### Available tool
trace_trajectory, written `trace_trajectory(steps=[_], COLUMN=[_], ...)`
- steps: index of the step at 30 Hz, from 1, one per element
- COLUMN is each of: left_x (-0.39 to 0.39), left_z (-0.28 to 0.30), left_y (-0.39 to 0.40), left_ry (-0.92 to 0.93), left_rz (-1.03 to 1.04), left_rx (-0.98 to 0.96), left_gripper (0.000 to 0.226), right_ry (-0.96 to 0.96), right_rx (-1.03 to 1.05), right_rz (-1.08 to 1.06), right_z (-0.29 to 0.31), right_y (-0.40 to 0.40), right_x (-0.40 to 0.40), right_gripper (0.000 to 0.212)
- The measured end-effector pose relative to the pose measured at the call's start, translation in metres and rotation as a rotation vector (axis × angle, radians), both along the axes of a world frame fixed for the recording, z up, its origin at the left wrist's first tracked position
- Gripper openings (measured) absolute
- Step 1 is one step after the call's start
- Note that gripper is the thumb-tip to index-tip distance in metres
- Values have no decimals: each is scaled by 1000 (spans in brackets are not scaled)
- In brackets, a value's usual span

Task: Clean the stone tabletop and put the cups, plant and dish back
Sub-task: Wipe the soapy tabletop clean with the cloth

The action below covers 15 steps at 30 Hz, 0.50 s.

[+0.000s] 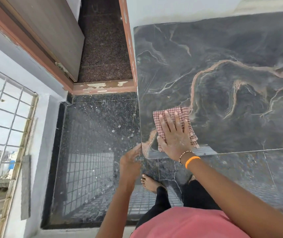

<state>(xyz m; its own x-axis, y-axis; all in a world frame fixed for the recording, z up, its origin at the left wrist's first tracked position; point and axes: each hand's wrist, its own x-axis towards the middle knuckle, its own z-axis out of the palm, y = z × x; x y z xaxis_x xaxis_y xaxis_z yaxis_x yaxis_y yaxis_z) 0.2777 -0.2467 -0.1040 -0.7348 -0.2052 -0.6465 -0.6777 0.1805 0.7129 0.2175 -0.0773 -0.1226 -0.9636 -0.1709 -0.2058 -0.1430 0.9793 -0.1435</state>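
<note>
You are looking at a scene lit by soft, even daylight from the barred window (pixel 5 127) on the left. The polished floor (pixel 92 152) mirrors that window grid as a pale glare patch, and the tabletop (pixel 223 74) carries a dull sheen near its front edge. Shadows are faint. Your wide-angle lens bends the door frame (pixel 128 48) and the window bars toward the edges. Your left hand (pixel 132 160) is slightly blurred; the rest is reasonably sharp.

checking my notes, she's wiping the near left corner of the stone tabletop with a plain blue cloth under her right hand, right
Not quite. The head view shows the cloth is red-and-white checked, not plain blue. The rest holds: the right hand presses it flat on the near left corner of the stone tabletop.
</note>
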Motion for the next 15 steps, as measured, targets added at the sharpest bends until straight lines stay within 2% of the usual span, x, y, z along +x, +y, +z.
trace_trajectory(steps=[4,7,11,15], left_x=[6,14,33,40], left_z=[3,7,7,9], left_y=[9,24,44,61], left_ry=[42,53,-20,-70], left_rz=[130,204,270,296], left_rx=[66,129,188,187], left_gripper=[69,67,55,62], right_ry=[-5,31,46,82], right_rx=[-45,-21,-6,64], right_rz=[301,494,657,714], right_z=[-2,-5,-8,-4], right_y=[-39,-32,-6,26], right_x=[16,32,46,50], right_gripper=[70,68,70,79])
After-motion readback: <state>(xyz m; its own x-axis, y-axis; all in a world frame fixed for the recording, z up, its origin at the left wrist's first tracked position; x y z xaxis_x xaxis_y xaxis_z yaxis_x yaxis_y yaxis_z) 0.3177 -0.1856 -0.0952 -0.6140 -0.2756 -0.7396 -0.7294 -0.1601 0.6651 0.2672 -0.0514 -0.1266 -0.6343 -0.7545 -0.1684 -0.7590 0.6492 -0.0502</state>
